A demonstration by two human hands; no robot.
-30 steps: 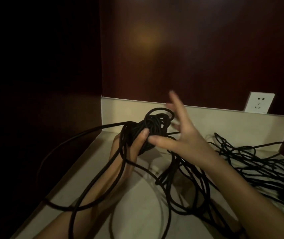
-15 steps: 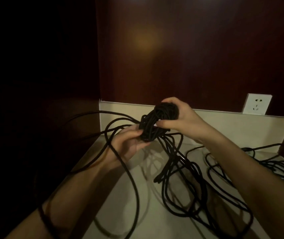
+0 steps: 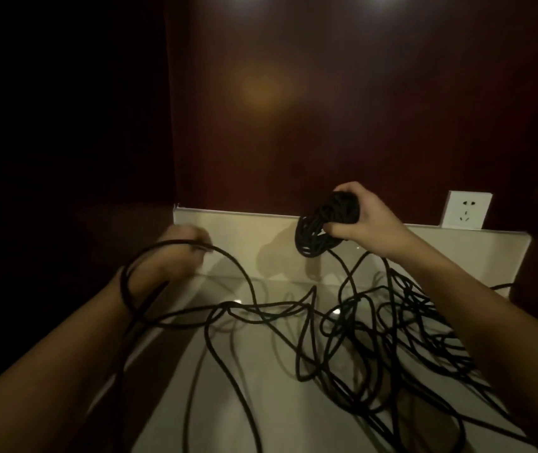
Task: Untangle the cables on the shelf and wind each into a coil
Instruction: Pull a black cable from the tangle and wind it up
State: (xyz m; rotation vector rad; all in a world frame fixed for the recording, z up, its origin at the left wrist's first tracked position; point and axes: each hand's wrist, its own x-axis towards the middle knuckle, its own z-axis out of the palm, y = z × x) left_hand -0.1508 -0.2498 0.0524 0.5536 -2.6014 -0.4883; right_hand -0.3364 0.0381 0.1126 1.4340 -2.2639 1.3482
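Note:
My right hand (image 3: 367, 219) grips a tight black wound bundle of cable (image 3: 324, 225), held up near the shelf's back lip. My left hand (image 3: 179, 250) is out to the left, blurred with motion, fingers curled round a loose black strand (image 3: 228, 259) that arcs over it and loops round my left wrist. A loose tangle of black cable (image 3: 391, 325) sprawls over the glossy cream shelf (image 3: 261, 387), mostly at the right and under my right forearm. One long strand trails from the bundle down into the tangle.
A low cream back lip (image 3: 244, 230) bounds the shelf at the rear. A white wall socket (image 3: 465, 210) sits on the dark red-brown wall at the back right. A dark side panel closes off the left.
My hands have drawn apart: the left let go of the bundle and swung left with a strand, while the right carries the bundle alone to the right. The camera view shifted slightly downward.

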